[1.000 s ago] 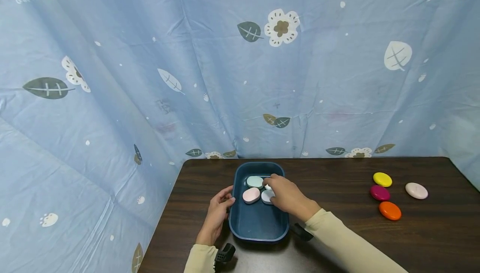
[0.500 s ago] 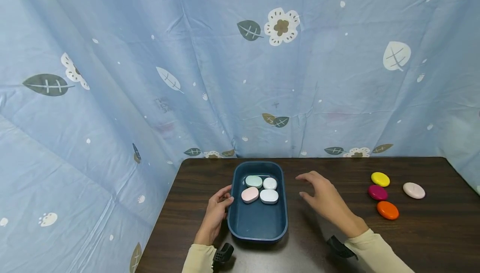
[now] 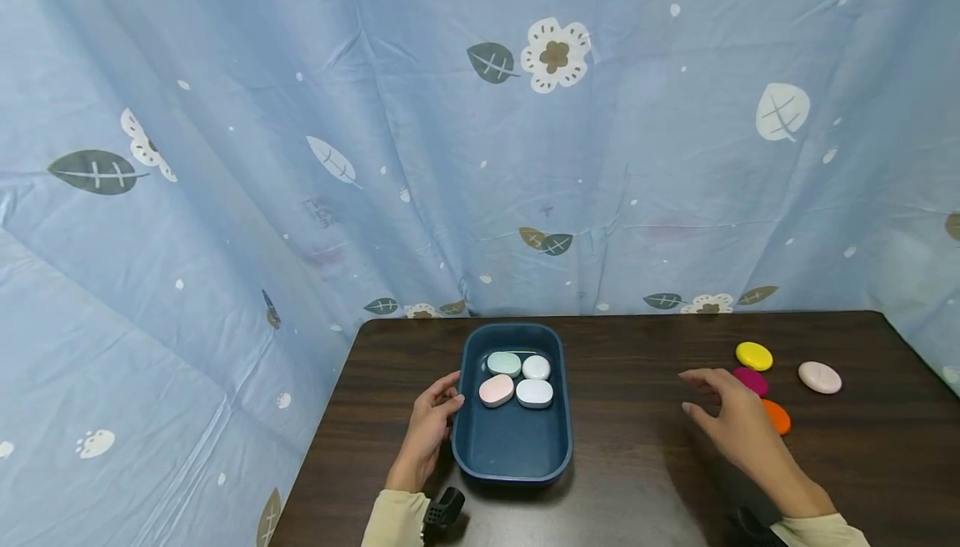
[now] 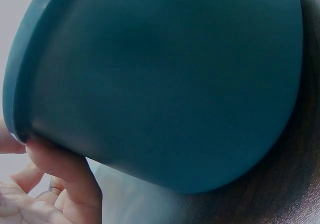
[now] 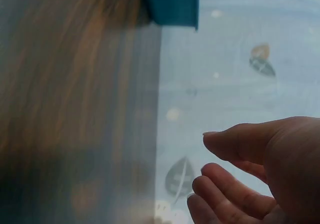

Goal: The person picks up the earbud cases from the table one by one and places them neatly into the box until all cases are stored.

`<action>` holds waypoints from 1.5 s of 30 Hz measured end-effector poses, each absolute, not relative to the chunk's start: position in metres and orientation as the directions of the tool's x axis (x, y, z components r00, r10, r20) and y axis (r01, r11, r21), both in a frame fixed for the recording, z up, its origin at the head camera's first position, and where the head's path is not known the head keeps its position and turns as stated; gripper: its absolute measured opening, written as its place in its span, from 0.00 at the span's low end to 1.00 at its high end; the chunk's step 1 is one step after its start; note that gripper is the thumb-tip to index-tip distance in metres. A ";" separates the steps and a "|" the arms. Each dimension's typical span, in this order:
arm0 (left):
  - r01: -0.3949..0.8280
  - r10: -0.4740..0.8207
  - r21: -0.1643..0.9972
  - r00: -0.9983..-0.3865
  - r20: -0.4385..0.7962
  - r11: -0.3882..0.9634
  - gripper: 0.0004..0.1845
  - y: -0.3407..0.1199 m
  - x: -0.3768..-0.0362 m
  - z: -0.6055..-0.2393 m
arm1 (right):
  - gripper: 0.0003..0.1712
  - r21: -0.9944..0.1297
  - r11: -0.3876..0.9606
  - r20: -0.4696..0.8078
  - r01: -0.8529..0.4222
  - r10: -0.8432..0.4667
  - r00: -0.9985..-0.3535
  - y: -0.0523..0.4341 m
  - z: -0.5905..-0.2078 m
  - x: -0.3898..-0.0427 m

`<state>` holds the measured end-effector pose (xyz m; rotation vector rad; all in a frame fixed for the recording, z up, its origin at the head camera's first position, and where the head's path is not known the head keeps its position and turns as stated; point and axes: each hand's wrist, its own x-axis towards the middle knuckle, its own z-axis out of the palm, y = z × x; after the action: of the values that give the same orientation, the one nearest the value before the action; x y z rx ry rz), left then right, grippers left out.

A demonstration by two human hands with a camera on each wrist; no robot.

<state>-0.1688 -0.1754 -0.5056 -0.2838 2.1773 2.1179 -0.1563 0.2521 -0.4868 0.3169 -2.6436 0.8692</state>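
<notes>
A dark blue oval tub (image 3: pixel 512 447) sits on the brown table, with several pale pebble-shaped pieces (image 3: pixel 516 378) at its far end. My left hand (image 3: pixel 430 426) rests against the tub's left wall; in the left wrist view its fingers (image 4: pixel 65 174) touch the tub's outer wall (image 4: pixel 160 84) just under the rim. My right hand (image 3: pixel 731 418) hovers empty with relaxed fingers, just left of a magenta pebble (image 3: pixel 752 380) and an orange pebble (image 3: pixel 777 417) that it partly hides. In the right wrist view the fingers (image 5: pixel 240 184) are spread and hold nothing.
A yellow pebble (image 3: pixel 753 355) and a pale pink pebble (image 3: pixel 820 377) lie at the right end of the table (image 3: pixel 645 455). A blue flowered curtain (image 3: pixel 480 130) hangs close behind and to the left. The table's left edge drops off beside my left hand.
My right hand has left the tub and swung right across the table to the coloured pebbles. A white pebble now lies bare in the tub. The left hand has not moved.
</notes>
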 end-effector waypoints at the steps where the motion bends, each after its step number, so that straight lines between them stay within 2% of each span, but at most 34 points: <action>1: -0.194 -0.070 0.981 -0.979 -0.193 0.017 0.24 -0.175 -0.169 -0.506 | 0.25 -0.527 0.795 0.383 -0.301 -0.095 -0.919 0.257 -0.489 -0.155; 8: -0.191 -0.067 0.981 -0.979 -0.190 0.014 0.24 -0.173 -0.169 -0.507 | 0.26 -0.529 0.826 0.350 -0.195 0.003 -0.937 0.289 -0.496 -0.143; 17: -0.180 -0.074 0.983 -0.981 -0.177 0.028 0.25 -0.174 -0.168 -0.506 | 0.27 -0.506 0.850 0.385 -0.147 0.070 -0.920 0.320 -0.500 -0.139; 26: -0.186 -0.074 0.982 -0.980 -0.184 0.031 0.25 -0.174 -0.168 -0.505 | 0.28 -0.507 0.861 0.291 -0.033 0.135 -0.947 0.344 -0.504 -0.136; 45: -0.193 -0.078 0.981 -0.979 -0.190 0.029 0.24 -0.174 -0.169 -0.507 | 0.36 -0.465 0.883 0.056 0.064 0.102 -0.993 0.363 -0.521 -0.148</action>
<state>-0.1694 -0.1737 -0.5069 -0.2894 2.1917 2.1128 -0.1485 0.3632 -0.5211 -0.1310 -2.9719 0.7291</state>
